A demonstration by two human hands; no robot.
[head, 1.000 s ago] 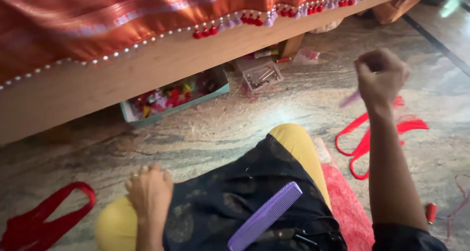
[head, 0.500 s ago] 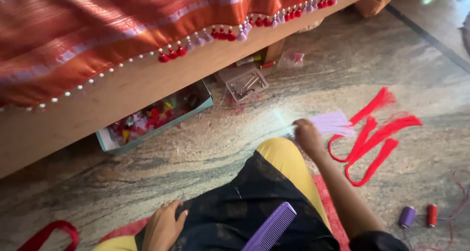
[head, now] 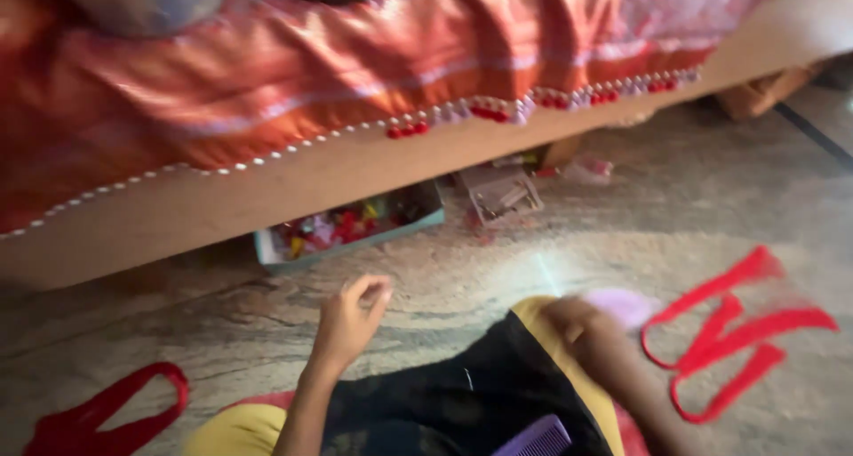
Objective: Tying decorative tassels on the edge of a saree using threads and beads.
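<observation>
Right hand rests by the knee, its grip closed on a lilac thread bundle; the picture is blurred. Left hand hovers over the floor, fingers loosely open, empty. Red thread loops lie just beside, untouched; comb sits in the lap.

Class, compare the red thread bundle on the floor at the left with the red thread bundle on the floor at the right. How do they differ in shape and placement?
The left red bundle forms one closed, darker loop by the bottom edge, partly cut off. The right red bundle is brighter, spreads in several strands with fanned ends, and lies fully in view. The right hand is near the right bundle; neither hand is near the left one. Both are red and lie on the stone floor.
</observation>
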